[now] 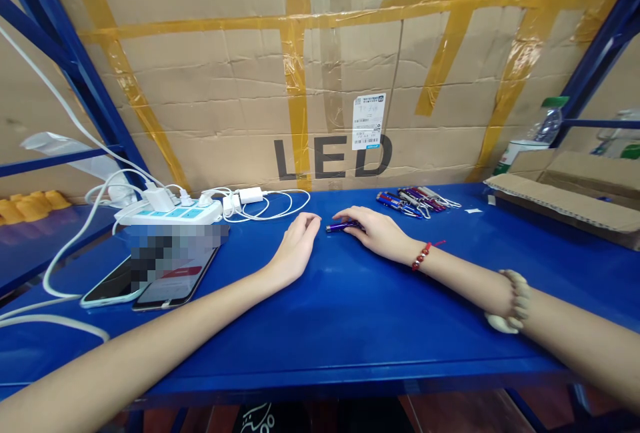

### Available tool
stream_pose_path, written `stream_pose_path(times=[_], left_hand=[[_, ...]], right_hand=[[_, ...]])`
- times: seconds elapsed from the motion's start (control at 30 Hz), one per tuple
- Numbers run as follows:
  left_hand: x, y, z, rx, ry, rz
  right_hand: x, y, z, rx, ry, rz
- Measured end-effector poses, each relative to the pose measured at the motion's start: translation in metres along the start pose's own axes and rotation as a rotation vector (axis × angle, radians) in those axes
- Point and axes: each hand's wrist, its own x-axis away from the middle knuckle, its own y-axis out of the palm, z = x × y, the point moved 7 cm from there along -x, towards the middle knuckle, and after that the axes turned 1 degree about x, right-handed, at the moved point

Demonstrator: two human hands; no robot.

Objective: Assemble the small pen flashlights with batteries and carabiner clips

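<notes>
My right hand [373, 229] rests above the blue table [340, 313], its fingers bent over a slim purple keychain flashlight [336, 227]. One end of that flashlight sticks out to the left of my fingers; the rest is under the hand. To the left, a short gap away, my left hand [296, 246] stands on its edge with the fingers curled together. Its inner side is hidden, so anything inside it does not show. Beyond my right hand lies a pile of similar flashlights [400, 205] in blue, red, purple and silver, with metal clips.
Two phones [175, 273] lie at the left, beside a white power strip [173, 214] with chargers and tangled cables [270, 209]. A big taped carton [225, 99] walls off the back. At the right are an open cardboard box [565, 186] and a plastic bottle [535, 133].
</notes>
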Motion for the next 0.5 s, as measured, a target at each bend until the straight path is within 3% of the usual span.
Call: stream_pose_path(times=[0.5], left_hand=[[-0.0003,0.0,0.0001,-0.014,-0.007,-0.006]], right_hand=[[-0.001,-0.0035,0.0055,0.084,0.024,0.005]])
